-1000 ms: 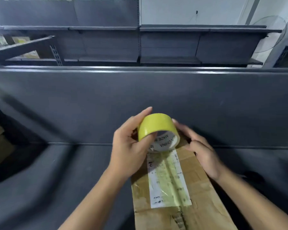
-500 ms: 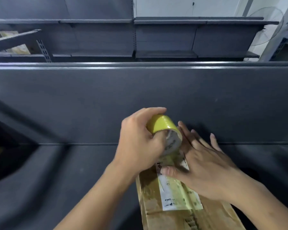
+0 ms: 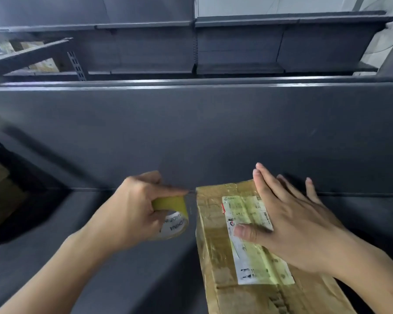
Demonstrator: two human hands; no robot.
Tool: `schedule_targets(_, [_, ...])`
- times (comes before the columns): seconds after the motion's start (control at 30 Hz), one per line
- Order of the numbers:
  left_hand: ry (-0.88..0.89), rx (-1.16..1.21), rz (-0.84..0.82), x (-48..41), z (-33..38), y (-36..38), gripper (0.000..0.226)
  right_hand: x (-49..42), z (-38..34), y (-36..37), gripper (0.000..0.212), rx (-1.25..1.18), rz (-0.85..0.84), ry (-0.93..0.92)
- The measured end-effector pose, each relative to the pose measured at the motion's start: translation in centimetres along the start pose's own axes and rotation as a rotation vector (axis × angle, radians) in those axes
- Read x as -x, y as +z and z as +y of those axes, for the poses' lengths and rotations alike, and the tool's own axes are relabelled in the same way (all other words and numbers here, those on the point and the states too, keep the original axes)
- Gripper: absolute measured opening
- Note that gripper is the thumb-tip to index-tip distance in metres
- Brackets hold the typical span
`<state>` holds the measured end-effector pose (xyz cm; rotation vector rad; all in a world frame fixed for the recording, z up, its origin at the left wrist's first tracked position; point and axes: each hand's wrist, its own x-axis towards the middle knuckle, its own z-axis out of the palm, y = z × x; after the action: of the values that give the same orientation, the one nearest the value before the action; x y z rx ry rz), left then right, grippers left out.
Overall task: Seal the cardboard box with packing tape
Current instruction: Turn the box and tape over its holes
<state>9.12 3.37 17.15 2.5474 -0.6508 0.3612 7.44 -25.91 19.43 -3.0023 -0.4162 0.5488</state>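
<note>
One dark grey metal bench (image 3: 123, 268) carries everything. On it lies one long brown cardboard box (image 3: 213, 245), its length running away from the person. Two hands work on it. The right hand (image 3: 300, 225) lies flat on the box's top with fingers straight and spread, probably to pin the box down while tape is pulled. Its thumb rests on the one white-and-green printed label (image 3: 254, 261), which sits in the middle of the box top under glossy film. The left hand (image 3: 127, 214), just left of the box's far corner, curls its fingers round the one yellow roll of packing tape (image 3: 171, 206). The roll is held low beside the box edge, seemingly to draw out or break off a strip. Whether any strip bridges the gap, I cannot tell.
</note>
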Motion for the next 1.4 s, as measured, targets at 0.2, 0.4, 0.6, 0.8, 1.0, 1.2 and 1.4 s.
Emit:
schedule_targets(0.2, [-0.048,0.090,0.180,3.3,0.6,5.2,0.046,0.0,-0.1,0.0,0.114,0.086,0.014,-0.024])
schedule_targets(0.4, [-0.195,0.161,0.321,3.6,3.1,8.6,0.048,0.3,-2.0,0.2,0.089,0.176,0.046,-0.172])
schedule_targets(0.6, [-0.162,0.143,0.343,3.5,2.9,8.3,0.044,0.8,-6.1,0.7,0.108,0.094,-0.037,-0.225])
schedule_targets(0.8, [-0.079,0.105,0.291,3.1,2.5,8.0,0.038,-0.8,-6.3,-0.1,0.095,-0.036,0.231,-0.189])
schedule_targets(1.0, [-0.160,0.290,0.386,3.4,1.7,8.5,0.085,-2.4,-4.9,-0.2,0.092,-0.275,0.409,-0.143])
schedule_targets(1.2, [-0.160,0.666,0.578,0.9,4.4,6.8,0.042,-2.9,-0.5,1.3,0.073,-1.145,0.459,-0.374])
schedule_targets(1.4, [-0.038,0.533,0.296,-2.5,6.3,5.8,0.053,-2.6,2.6,5.0,0.065,-1.283,0.390,-0.291])
